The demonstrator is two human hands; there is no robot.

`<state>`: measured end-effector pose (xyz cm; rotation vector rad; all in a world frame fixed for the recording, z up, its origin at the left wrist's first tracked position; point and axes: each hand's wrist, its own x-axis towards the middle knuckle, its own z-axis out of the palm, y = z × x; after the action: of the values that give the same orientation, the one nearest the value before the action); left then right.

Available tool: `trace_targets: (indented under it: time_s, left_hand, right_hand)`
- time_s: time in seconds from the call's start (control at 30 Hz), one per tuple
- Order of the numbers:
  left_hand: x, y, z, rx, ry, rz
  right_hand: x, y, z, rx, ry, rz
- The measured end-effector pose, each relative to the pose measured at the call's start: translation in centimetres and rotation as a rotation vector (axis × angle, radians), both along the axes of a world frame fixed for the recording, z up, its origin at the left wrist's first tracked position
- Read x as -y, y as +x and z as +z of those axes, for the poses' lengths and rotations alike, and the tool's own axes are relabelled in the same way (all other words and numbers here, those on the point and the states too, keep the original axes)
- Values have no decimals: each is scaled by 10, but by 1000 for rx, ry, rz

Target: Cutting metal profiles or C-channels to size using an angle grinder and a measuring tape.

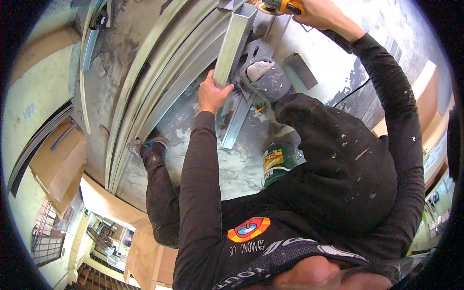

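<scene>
While the left hand closes round its near end, a square metal tube stretches away from the person, long axis leaning slightly right, open end farthest out. Left hand: the nearer to the tube's body, thumb along its right edge. Right hand: wrapped round an orange-and-dark power tool, its round disc just beside the tube's far end; contact cannot be told. Left of the tube: long metal profiles, side by side. Right: a grey shoe, crowding that flank; beyond it, a short box section and a black cord. Nearer the body: a loose metal channel and a green bucket.
</scene>
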<state>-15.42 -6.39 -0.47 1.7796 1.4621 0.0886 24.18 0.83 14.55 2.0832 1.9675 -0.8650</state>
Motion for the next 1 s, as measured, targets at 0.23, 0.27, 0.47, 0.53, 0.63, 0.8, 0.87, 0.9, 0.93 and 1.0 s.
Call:
trace_targets:
  time_s: [0.23, 0.27, 0.47, 0.53, 0.63, 0.8, 0.87, 0.9, 0.93, 1.0]
  left_hand:
    - [0, 4, 3, -21, -6, 0]
    - [0, 4, 3, -25, 8, 2]
    - [0, 3, 2, -36, 11, 7]
    - [0, 3, 4, -32, 7, 9]
    - [1, 3, 4, -25, 10, 14]
    - [0, 3, 2, -12, 7, 3]
    - [0, 6, 2, -9, 32, 4]
    - [0, 5, 3, -11, 33, 7]
    - [0, 3, 3, -17, 24, 5]
    - [-1, 4, 5, -19, 14, 2]
  right_hand:
    - [-9, 2, -19, -62, 88, 27]
    - [-12, 1, -20, -62, 89, 30]
    - [-21, -7, -21, -25, 83, 50]
    - [-23, -9, -25, -45, 125, 64]
    - [-26, -12, -26, -57, 148, 72]
    - [-30, -12, -30, -60, 157, 85]
    - [-28, -9, -26, -39, 156, 89]
    - [-27, -9, -22, -65, 141, 99]
    - [-24, -9, -17, -91, 127, 108]
    - [-16, -8, -7, -70, 108, 85]
